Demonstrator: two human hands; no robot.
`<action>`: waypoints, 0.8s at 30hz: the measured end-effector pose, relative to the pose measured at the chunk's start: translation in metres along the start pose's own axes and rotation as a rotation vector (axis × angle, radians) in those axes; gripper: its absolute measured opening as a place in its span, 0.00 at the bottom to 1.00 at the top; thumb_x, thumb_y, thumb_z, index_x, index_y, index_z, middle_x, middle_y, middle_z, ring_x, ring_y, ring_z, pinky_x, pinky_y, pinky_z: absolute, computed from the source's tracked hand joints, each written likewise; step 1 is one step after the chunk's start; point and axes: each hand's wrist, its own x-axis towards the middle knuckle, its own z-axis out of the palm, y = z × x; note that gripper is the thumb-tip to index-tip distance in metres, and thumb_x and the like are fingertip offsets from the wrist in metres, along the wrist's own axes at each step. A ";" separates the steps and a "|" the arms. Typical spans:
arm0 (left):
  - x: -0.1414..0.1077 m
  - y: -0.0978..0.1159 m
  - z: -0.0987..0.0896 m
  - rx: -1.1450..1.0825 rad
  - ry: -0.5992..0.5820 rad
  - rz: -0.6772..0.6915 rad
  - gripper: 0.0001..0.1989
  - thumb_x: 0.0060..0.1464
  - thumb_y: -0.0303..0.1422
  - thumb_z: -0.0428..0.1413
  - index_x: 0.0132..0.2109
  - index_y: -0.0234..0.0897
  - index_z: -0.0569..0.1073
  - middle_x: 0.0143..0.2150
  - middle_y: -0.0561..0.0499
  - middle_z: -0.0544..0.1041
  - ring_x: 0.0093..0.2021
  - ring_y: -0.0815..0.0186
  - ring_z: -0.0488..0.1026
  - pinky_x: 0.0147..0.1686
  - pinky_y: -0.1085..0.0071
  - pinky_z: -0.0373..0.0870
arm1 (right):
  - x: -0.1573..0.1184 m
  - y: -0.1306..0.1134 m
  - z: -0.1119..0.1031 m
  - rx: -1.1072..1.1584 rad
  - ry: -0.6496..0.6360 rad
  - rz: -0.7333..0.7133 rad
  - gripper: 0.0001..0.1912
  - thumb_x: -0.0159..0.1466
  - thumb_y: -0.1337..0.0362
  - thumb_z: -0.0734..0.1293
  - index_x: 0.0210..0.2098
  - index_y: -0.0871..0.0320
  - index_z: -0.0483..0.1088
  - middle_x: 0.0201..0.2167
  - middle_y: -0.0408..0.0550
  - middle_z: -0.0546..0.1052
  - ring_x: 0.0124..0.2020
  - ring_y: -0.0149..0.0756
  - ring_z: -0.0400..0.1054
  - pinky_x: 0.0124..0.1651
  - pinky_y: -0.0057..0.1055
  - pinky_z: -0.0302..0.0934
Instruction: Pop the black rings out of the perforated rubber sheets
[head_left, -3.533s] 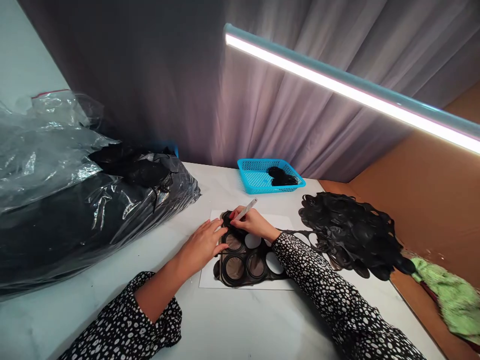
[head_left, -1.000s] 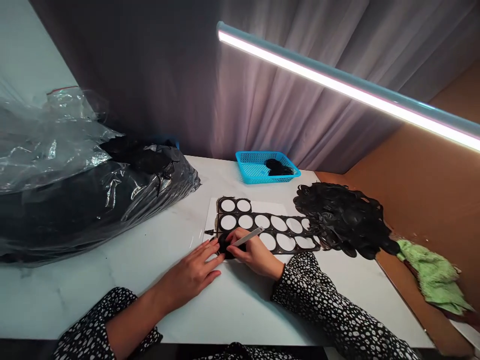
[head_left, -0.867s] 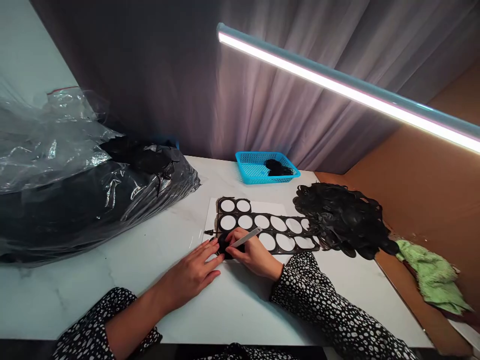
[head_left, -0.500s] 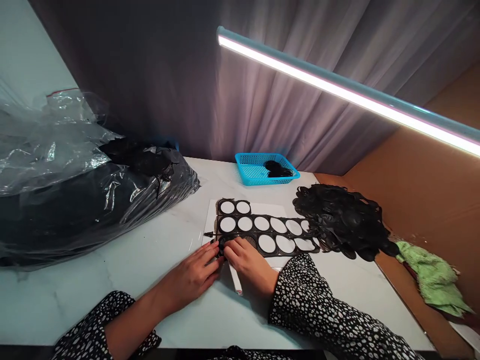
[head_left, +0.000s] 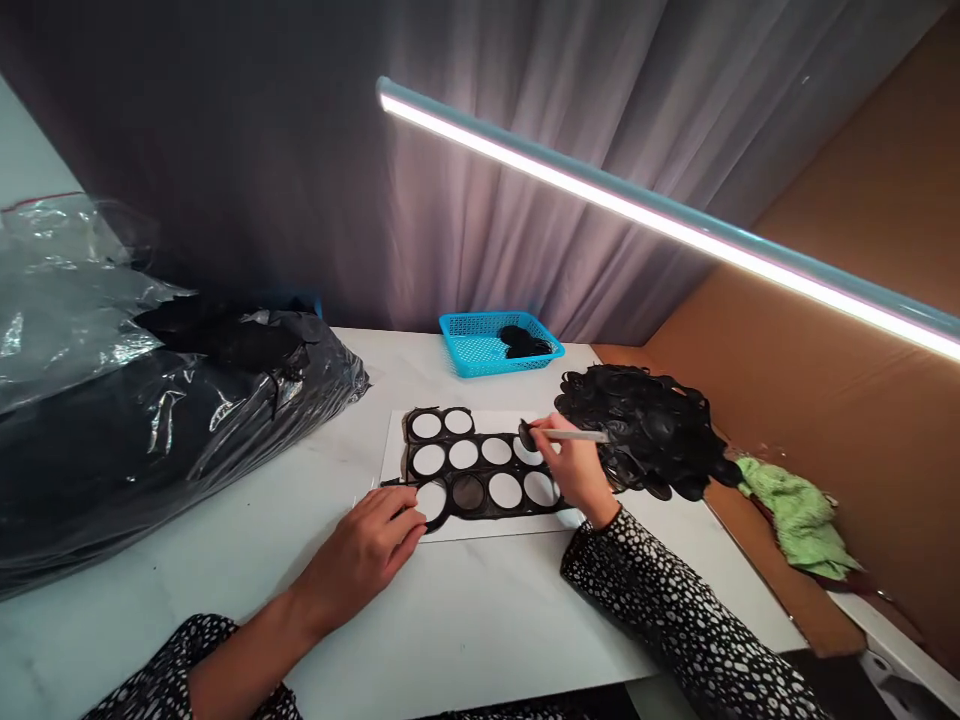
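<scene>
The right fingers (head_left: 551,440) are pinching a slim pale tool (head_left: 574,435) together, its tip touching a small black piece (head_left: 525,436) just above the holes. The fingers of the left hand (head_left: 360,560) are slightly spread and pressing on the lower left edge of a black sheet with round holes (head_left: 480,452), which is lying on a white board (head_left: 394,470) on a marble table (head_left: 465,610). A heap of black cut material (head_left: 645,430) is touching the sheet's right end, a blue basket (head_left: 450,345) is sitting beyond it, and a black-filled plastic bag (head_left: 150,430) is lying to the left.
</scene>
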 end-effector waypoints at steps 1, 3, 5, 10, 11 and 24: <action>0.005 0.002 0.004 0.007 0.006 0.018 0.11 0.66 0.28 0.48 0.49 0.37 0.74 0.53 0.44 0.74 0.56 0.56 0.71 0.53 0.56 0.72 | -0.006 -0.005 0.006 0.001 -0.053 -0.047 0.08 0.67 0.62 0.60 0.35 0.57 0.68 0.32 0.48 0.75 0.34 0.37 0.68 0.37 0.31 0.60; 0.012 0.007 0.014 0.025 -0.042 0.086 0.16 0.65 0.31 0.51 0.58 0.38 0.70 0.61 0.42 0.69 0.62 0.53 0.65 0.59 0.52 0.67 | -0.018 -0.016 0.022 0.023 -0.184 -0.133 0.06 0.66 0.65 0.60 0.35 0.56 0.68 0.33 0.47 0.75 0.34 0.36 0.68 0.37 0.30 0.60; 0.016 0.008 0.022 0.038 -0.119 0.130 0.21 0.65 0.34 0.53 0.63 0.40 0.65 0.65 0.42 0.65 0.66 0.52 0.61 0.61 0.48 0.63 | -0.026 -0.025 0.035 0.080 -0.298 -0.164 0.05 0.66 0.67 0.61 0.35 0.56 0.68 0.31 0.45 0.74 0.32 0.34 0.67 0.35 0.29 0.60; 0.013 0.001 0.026 -0.031 -0.179 0.119 0.22 0.65 0.35 0.53 0.64 0.44 0.65 0.66 0.44 0.64 0.67 0.54 0.60 0.63 0.49 0.61 | -0.030 -0.035 0.047 0.247 -0.427 -0.114 0.07 0.64 0.69 0.65 0.29 0.57 0.66 0.33 0.44 0.74 0.33 0.32 0.66 0.35 0.28 0.60; 0.012 -0.001 0.025 -0.042 -0.184 0.117 0.22 0.65 0.35 0.53 0.64 0.44 0.65 0.67 0.45 0.63 0.67 0.54 0.60 0.63 0.50 0.61 | -0.030 -0.036 0.047 0.253 -0.434 -0.119 0.07 0.64 0.69 0.65 0.28 0.57 0.66 0.34 0.44 0.74 0.34 0.32 0.66 0.37 0.28 0.60; 0.009 -0.001 0.021 -0.053 -0.185 0.059 0.23 0.63 0.33 0.54 0.64 0.48 0.65 0.72 0.47 0.50 0.69 0.50 0.54 0.62 0.50 0.62 | -0.033 -0.036 0.047 0.116 -0.459 -0.219 0.06 0.65 0.70 0.66 0.31 0.57 0.65 0.37 0.46 0.71 0.37 0.34 0.65 0.39 0.30 0.61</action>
